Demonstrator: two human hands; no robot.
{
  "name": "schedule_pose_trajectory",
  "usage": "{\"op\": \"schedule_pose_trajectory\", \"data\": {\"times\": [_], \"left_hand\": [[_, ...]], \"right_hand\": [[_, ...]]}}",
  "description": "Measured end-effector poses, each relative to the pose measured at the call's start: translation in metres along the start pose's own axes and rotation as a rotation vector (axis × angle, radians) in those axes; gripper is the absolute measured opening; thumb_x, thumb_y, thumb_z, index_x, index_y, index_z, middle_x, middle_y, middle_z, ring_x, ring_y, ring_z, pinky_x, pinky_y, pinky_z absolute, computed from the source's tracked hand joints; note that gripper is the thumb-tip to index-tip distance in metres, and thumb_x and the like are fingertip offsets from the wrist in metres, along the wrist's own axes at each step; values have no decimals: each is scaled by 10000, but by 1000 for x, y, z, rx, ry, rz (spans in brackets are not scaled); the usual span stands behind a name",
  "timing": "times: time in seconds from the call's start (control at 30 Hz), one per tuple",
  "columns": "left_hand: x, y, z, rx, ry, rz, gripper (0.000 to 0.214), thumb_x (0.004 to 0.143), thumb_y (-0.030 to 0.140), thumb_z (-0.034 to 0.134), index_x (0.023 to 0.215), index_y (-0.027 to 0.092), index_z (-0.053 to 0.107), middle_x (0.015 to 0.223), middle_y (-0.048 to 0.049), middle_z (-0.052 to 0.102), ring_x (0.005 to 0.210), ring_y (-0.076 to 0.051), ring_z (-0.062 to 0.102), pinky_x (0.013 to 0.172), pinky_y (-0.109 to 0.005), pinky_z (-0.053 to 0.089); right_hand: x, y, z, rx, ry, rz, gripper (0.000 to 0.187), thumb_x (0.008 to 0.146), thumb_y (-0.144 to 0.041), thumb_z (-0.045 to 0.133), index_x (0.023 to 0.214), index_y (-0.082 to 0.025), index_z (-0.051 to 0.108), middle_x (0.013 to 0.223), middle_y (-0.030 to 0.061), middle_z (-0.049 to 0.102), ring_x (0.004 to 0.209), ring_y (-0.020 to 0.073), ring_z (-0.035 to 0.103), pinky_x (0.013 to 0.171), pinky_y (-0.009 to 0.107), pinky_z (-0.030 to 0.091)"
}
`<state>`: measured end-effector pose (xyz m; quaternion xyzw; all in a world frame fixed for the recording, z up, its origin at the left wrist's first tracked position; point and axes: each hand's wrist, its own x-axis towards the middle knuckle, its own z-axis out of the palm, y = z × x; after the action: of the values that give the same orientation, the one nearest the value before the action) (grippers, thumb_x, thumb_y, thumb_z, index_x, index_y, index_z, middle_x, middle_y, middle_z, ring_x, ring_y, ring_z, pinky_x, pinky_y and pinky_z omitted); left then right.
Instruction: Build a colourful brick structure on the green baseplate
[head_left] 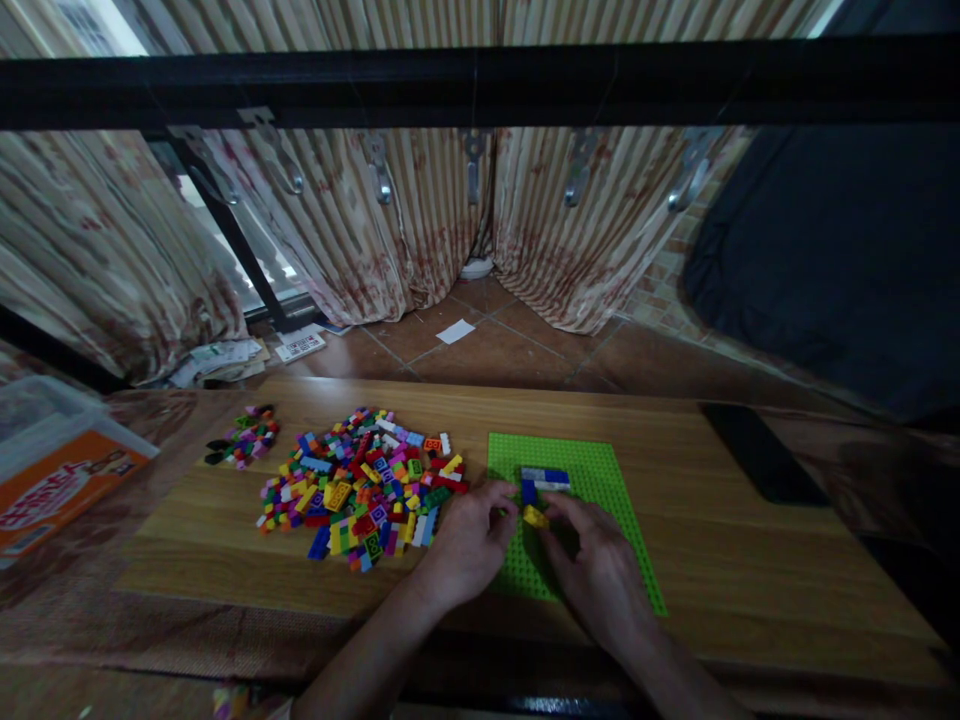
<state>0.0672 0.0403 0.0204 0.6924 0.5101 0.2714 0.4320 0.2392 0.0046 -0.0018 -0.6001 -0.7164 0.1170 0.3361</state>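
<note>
A green baseplate (pixel 600 470) lies on the wooden table (pixel 720 540). On it stands a small build of blue and white bricks (pixel 546 480). A yellow brick (pixel 535 516) sits just in front of the build, and my right hand (pixel 600 570) pinches it with the fingertips. My left hand (pixel 469 540) rests on the baseplate's left edge, fingers curled, thumb and forefinger close to the blue brick and the yellow one. Whether it grips anything is hidden.
A big pile of mixed coloured bricks (pixel 360 485) lies left of the baseplate, a smaller cluster (pixel 244 437) further left. A box with an orange label (pixel 52 470) stands at the far left. A dark phone (pixel 761 452) lies at the right. A black bar (pixel 480 85) crosses overhead.
</note>
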Motion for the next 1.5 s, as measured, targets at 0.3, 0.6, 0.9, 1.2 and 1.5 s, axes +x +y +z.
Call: {"op": "schedule_pose_trajectory", "data": {"times": [0.3, 0.6, 0.9, 1.2, 1.5], "left_hand": [[-3, 1, 4, 87, 36, 69, 286, 845, 161, 498, 1075, 166, 669, 938, -60, 708, 855, -174, 655, 772, -279, 500], [-3, 2, 4, 112, 24, 84, 278, 845, 134, 497, 1061, 162, 669, 924, -62, 694, 840, -171, 646, 769, -283, 496], [-8, 10, 4, 244, -1, 105, 322, 836, 109, 498, 1121, 164, 637, 1031, -88, 664, 952, -205, 630, 858, -331, 496], [-16, 1, 21, 538, -47, 200, 452, 865, 78, 403, 1301, 165, 484, 1133, -92, 604, 1006, -195, 605, 890, -321, 509], [-17, -2, 40, 882, -45, 247, 494, 838, 39, 373, 1319, 89, 473, 1144, -164, 605, 1012, -263, 603, 829, -388, 542]], "right_hand": [[3, 7, 0, 39, -60, -48, 347, 843, -168, 555, 1185, -229, 560, 998, 55, 681, 939, 230, 626, 861, 414, 499], [8, 10, 1, 87, -35, -26, 333, 866, -151, 508, 1187, -203, 579, 1020, 77, 690, 959, 220, 637, 867, 407, 519], [7, 10, 0, 115, -16, -21, 396, 852, -124, 497, 1230, -219, 568, 968, 59, 700, 909, 203, 654, 840, 379, 537], [9, 8, -1, 129, -25, 5, 387, 845, -122, 503, 1215, -207, 579, 954, 58, 702, 897, 202, 651, 847, 382, 531], [12, 7, 0, 162, -4, 53, 371, 826, -139, 534, 1180, -216, 614, 911, 52, 721, 842, 200, 679, 810, 381, 553]]}}
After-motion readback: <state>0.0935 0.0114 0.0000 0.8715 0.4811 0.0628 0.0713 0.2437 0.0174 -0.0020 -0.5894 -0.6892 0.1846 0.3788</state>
